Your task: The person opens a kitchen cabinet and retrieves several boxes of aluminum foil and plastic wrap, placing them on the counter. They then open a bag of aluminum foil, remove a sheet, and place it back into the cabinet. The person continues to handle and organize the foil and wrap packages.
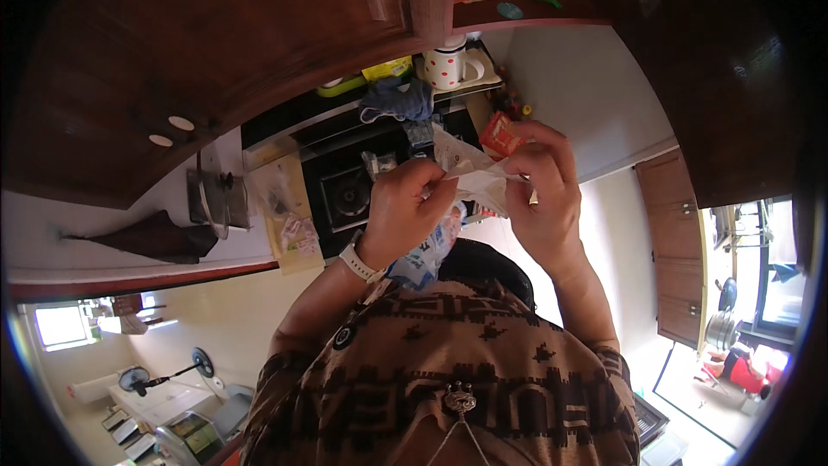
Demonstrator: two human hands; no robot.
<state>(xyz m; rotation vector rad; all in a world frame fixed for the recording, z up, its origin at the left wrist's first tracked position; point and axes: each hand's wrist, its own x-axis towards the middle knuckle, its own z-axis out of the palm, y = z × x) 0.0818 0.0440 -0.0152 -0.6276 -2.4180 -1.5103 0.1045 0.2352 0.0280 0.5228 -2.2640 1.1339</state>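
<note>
A thin white plastic bag (475, 175) is stretched between my two hands above the stove side of the counter. My left hand (411, 204), with a white-banded watch (359, 264) on its wrist, pinches one edge of the bag. The opposite edge is between the fingertips of my right hand (546, 197). Beyond the right fingers shows a red printed packet (499, 136); whether they touch it I cannot tell. Below my left hand is a blue and white plastic package (427, 255), partly hidden by the hand and wrist.
A black gas stove (349, 197) lies beyond my left hand. Behind it are a blue cloth (396, 100) and a red-dotted white mug (445, 68). Dark wooden wall cabinets (291, 19) overhang the counter. To the left are a glass lid (213, 200) and a pink-and-clear plastic bag (299, 236).
</note>
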